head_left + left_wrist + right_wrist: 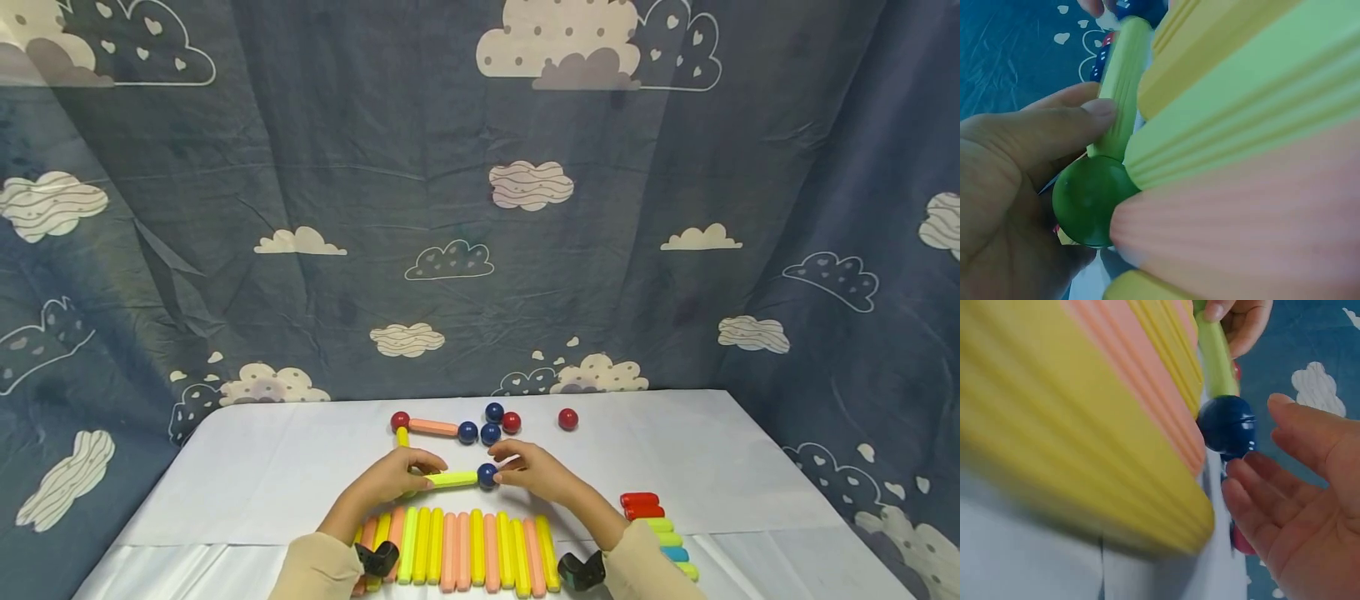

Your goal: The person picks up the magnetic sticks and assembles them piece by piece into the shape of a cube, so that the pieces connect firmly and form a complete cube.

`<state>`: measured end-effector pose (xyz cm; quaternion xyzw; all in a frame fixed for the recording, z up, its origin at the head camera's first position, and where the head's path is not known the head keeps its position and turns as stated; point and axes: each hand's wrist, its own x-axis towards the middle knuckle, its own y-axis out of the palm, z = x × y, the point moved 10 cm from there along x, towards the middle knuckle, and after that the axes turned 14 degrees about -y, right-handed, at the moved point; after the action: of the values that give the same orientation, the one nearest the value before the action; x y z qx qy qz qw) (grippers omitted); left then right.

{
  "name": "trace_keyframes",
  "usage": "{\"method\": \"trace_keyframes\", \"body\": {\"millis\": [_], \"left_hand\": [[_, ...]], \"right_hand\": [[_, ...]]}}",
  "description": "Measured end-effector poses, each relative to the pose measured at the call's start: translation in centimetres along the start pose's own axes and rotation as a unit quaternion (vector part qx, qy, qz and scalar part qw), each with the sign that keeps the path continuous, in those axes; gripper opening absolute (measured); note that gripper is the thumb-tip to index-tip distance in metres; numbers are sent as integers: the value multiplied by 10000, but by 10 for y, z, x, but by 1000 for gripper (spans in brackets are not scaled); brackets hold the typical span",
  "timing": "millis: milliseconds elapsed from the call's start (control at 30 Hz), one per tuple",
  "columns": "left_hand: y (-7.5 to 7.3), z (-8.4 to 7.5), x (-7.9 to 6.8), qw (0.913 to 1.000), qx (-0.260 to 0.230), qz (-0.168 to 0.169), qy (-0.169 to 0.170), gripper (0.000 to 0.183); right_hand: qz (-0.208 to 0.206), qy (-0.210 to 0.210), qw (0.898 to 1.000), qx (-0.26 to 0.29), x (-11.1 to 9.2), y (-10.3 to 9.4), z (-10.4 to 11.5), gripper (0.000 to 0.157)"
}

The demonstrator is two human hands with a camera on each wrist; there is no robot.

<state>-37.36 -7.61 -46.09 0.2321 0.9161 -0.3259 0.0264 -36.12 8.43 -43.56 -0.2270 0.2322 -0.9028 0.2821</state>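
My left hand pinches a yellow-green stick between thumb and fingers. A green ball sits at that stick's near end in the left wrist view, beside the palm. At the other end is a dark blue ball. My right hand is spread beside this ball, its fingers loosely bent and holding nothing. Behind the left hand, a red ball joins a short yellow stick and an orange stick, which ends at another blue ball. The yellow stick's lower end is hidden by the left hand.
A row of yellow, orange and green sticks lies along the table's front. Loose blue balls and red balls lie at the back. Red, green and blue sticks are stacked at the right, on the white tablecloth.
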Motion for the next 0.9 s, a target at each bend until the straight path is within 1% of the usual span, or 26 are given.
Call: {"method": "trace_keyframes", "body": {"millis": [33,100,167,267,333,400,467,533,600,667,733,800,900], "left_hand": [[0,1,1,10000,32,-11,-32,28],[-1,3,0,9999,58,-76,-99,31],[-5,4,-1,9995,115,-261,-109,34],[-14,1,-7,9971,225,-722,-46,44],[-21,1,-12,9939,194,-1086,-77,51],[-27,2,-17,9898,99,-1406,-219,60],[-30,9,-22,9855,-25,-1618,-511,67],[-30,18,-25,9815,-119,-1701,-868,74],[-28,25,-27,9792,-176,-1694,-1106,77],[-26,30,-28,9772,-249,-1662,-1294,78],[-24,34,-29,9763,-304,-1657,-1360,78],[-22,36,-29,9759,-381,-1663,-1358,77],[-20,37,-29,9769,-390,-1682,-1258,76]], "right_hand": [[3,28,10000,-34,-3,-1,-3,38],[1,139,9999,-47,-11,-3,0,41],[22,318,9994,-103,-22,-5,2,44],[109,601,9980,-187,-41,-6,7,50],[170,805,9964,-228,-56,-6,8,55],[215,989,9944,-320,-70,-6,7,60],[292,1183,9913,-492,-82,-4,4,66],[410,1416,9865,-710,-91,-1,-1,71],[520,1652,9810,-875,-98,3,-7,75],[591,1881,9766,-862,-102,7,-11,75],[589,2059,9736,-790,-103,10,-14,68],[512,2115,9732,-751,-102,11,-14,58],[367,2139,9727,-824,-101,10,-13,44]]}}
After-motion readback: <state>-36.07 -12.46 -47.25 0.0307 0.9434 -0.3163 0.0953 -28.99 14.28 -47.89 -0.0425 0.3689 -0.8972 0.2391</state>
